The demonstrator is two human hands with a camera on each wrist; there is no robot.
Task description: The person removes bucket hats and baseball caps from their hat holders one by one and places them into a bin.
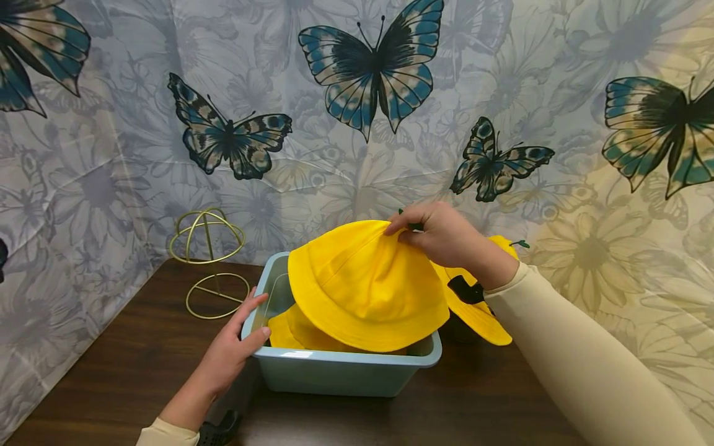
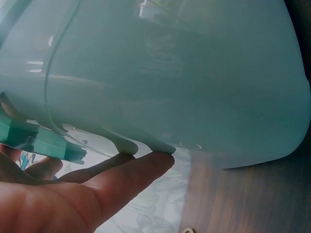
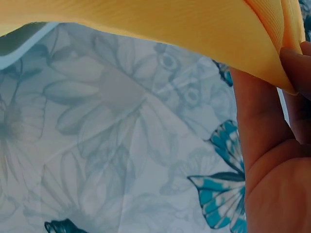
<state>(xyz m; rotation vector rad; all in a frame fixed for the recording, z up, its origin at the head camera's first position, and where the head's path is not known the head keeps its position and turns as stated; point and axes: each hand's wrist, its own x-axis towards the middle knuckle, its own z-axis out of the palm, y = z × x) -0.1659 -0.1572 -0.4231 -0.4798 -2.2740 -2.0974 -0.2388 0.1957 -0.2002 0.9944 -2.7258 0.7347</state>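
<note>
A yellow bucket hat (image 1: 362, 285) is held tilted over a light blue plastic bin (image 1: 346, 371), its brim hanging across the opening. My right hand (image 1: 446, 238) pinches the cloth at the top of the crown; in the right wrist view the yellow fabric (image 3: 160, 22) runs up between thumb and fingers. At the bin's left side my left hand (image 1: 237, 341) grips the rim, with fingers against the outer wall (image 2: 170, 87) in the left wrist view. More yellow fabric (image 1: 284, 331) lies inside the bin below the hat, largely covered.
Behind my right wrist is another yellow hat (image 1: 482, 319) with a black patch and a green stem-like tip. A gold wire stand (image 1: 217, 297) stands left of the bin on the dark wooden table (image 1: 139, 371). A butterfly-print cloth (image 1: 357, 167) hangs behind.
</note>
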